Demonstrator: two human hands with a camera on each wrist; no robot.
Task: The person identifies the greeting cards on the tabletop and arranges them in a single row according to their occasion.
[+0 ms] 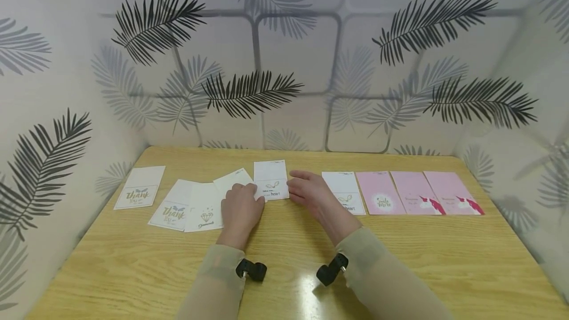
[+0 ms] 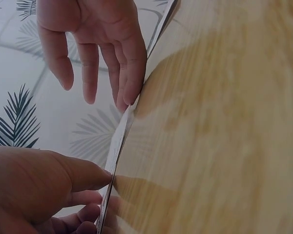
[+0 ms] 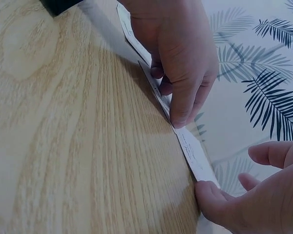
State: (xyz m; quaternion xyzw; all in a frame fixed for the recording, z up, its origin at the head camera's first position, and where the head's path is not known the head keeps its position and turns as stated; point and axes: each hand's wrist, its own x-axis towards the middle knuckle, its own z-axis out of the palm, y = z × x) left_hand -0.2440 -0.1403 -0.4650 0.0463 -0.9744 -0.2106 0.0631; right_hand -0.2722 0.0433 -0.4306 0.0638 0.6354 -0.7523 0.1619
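Observation:
My left hand (image 1: 242, 206) lies over the lower part of a tilted cream card (image 1: 231, 183), hiding its print. Its thumb is at the lower left corner of a white card with gold wings and the word "heart" (image 1: 270, 179), flat on the table. On that card's other side is my right hand (image 1: 311, 191), its fingertips close to the right edge. In the right wrist view, the right thumb (image 3: 209, 192) touches the edge of this card (image 3: 191, 151), and the left thumb (image 3: 179, 114) touches it farther along.
Left of the hands are two "Thank you" cards (image 1: 139, 186) and a diamond card (image 1: 204, 206). To the right lie another wings card (image 1: 340, 181), a pink "smile more" card (image 1: 378, 189) and two pink unicorn cards (image 1: 411, 186). A patterned wall (image 1: 293, 48) backs the wooden table (image 1: 284, 241).

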